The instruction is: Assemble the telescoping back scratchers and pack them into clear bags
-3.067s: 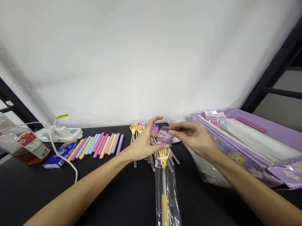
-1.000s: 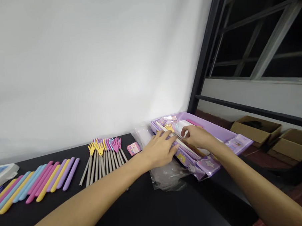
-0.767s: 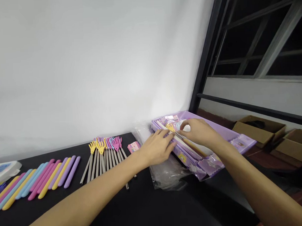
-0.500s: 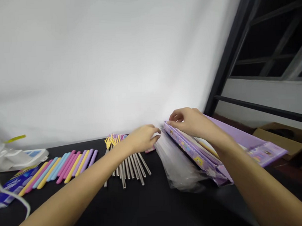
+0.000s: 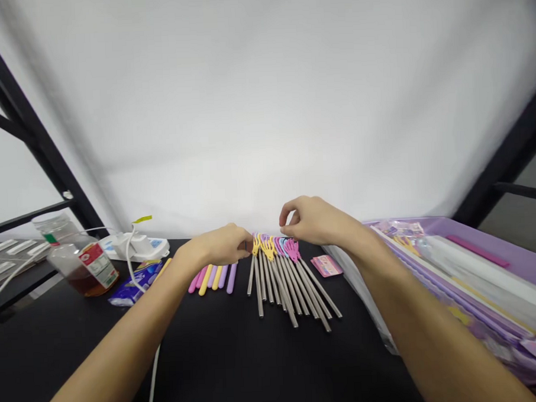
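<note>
My left hand (image 5: 228, 244) reaches over the black table with fingers curled and thumb apart; its tips are close to a yellow hand-shaped head on a metal rod. Nothing shows in its grasp. My right hand (image 5: 313, 220) hovers above the other heads, thumb and index finger bent towards each other with a small gap and no object visible between them. Below lie several back scratchers (image 5: 293, 286), metal rods fanned towards me, with yellow, purple, blue and pink heads. Coloured sticks (image 5: 217, 277) in pink, yellow and purple lie left of them, partly behind my left forearm.
A small pink card stack (image 5: 327, 266) lies right of the rods. Beyond it are clear plastic bags (image 5: 365, 297) and a purple box (image 5: 433, 224) of packaging. At left stand a power strip (image 5: 157, 247), a blue packet (image 5: 133, 284) and a bottle (image 5: 86, 262) of brown liquid.
The view has swung left, bringing the bottle into sight. My right hand has left the purple box's edge for the back scratchers. My left hand has moved towards their left end.
</note>
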